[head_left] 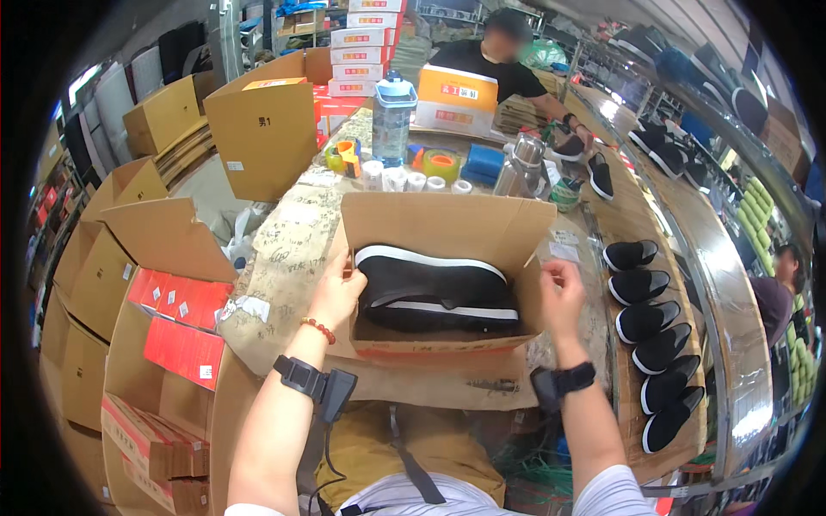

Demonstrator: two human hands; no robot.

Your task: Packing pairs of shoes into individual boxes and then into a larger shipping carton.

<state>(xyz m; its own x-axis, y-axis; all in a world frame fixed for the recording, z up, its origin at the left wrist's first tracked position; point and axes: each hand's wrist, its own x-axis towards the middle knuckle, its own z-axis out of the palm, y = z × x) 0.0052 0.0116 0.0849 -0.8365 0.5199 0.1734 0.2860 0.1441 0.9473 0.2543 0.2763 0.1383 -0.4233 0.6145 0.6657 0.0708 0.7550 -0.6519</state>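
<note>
Hands (447, 297) flanking boxed shoes (434, 288)

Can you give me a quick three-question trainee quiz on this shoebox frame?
1. True or false: the open cardboard box holds a pair of black shoes with white soles.
2. Which hand touches the left wall of the box? A) left hand B) right hand
3. What lies in a row on the belt to the right of the box?

Key:
1. True.
2. A; the right hand is at the right wall, fingers open.
3. More black shoes with white soles.
</note>
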